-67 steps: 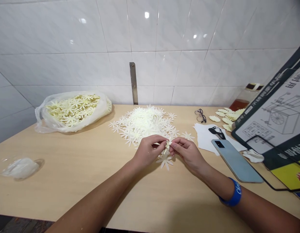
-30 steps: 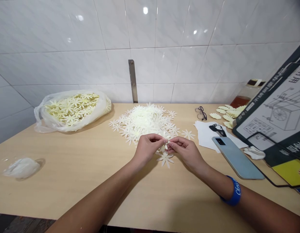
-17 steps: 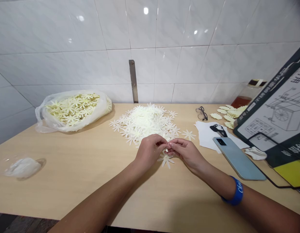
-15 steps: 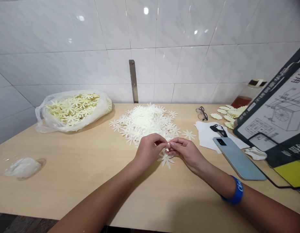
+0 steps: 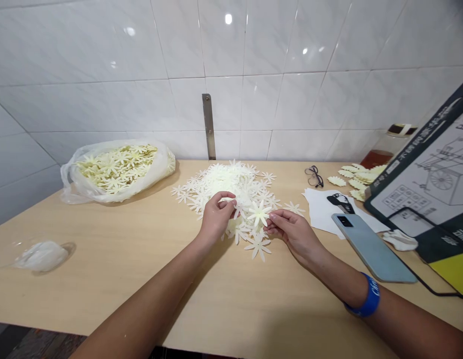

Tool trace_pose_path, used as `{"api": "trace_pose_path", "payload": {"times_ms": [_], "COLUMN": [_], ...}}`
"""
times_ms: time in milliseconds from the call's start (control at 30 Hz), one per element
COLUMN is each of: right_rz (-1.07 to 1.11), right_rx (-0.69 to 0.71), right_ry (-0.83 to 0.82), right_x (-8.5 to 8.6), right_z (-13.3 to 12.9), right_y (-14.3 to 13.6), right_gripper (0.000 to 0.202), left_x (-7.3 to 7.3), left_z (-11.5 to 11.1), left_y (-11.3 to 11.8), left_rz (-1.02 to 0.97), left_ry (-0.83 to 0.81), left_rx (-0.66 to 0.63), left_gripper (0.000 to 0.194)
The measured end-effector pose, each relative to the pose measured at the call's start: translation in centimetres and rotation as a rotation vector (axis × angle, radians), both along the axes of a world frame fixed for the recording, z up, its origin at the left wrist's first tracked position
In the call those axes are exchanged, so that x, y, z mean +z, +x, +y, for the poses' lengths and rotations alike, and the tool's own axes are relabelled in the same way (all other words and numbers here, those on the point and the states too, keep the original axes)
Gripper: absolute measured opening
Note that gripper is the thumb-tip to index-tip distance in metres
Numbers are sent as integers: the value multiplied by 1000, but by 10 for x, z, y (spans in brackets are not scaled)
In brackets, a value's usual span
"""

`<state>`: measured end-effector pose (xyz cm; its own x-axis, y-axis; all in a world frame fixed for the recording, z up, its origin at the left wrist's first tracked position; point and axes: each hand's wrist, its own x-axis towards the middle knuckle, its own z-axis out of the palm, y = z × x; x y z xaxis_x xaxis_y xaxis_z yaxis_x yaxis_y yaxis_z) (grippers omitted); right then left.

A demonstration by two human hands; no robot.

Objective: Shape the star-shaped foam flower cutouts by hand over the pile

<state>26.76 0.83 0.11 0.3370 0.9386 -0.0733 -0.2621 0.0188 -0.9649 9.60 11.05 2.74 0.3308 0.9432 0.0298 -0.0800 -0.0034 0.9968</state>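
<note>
A heap of white flower-shaped cutouts [image 5: 226, 179] lies on the table in front of the wall. My right hand [image 5: 293, 232] pinches one pale flower cutout [image 5: 259, 213] by a petal, at the heap's front right. At the near side of the heap, my left hand [image 5: 218, 214] has its fingers curled together, with a white petalled piece at the fingertips. Just below the hands a single flower cutout [image 5: 258, 247] rests flat on the table. A blue band [image 5: 368, 296] is around my right wrist.
Yellowish flower cutouts fill a plastic bag [image 5: 164, 162] at the left. A small clear bag with white contents [image 5: 44, 256] lies nearer. On the right are glasses [image 5: 314, 176], paper [image 5: 317, 212], a phone [image 5: 373, 249], scalloped pieces [image 5: 337, 181], a jar [image 5: 381, 149] and a large box [image 5: 433, 184].
My hands, together before, have come apart. My left hand has moved up and left, and a flower is now spread out at my right fingertips. The view has shifted slightly.
</note>
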Motion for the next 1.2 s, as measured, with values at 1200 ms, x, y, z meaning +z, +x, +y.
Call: {"api": "trace_pose_path", "payload": {"times_ms": [1200], "right_rz": [-197], "right_rx": [8], "right_ry": [85], "right_x": [2], "right_z": [-4], "right_y": [-11], "right_gripper": [31], "left_x": [-10], "left_z": [-30], "left_y": [9], "left_rz": [369], "left_ry": [743], "left_rx": [-224], "left_gripper": [17]}}
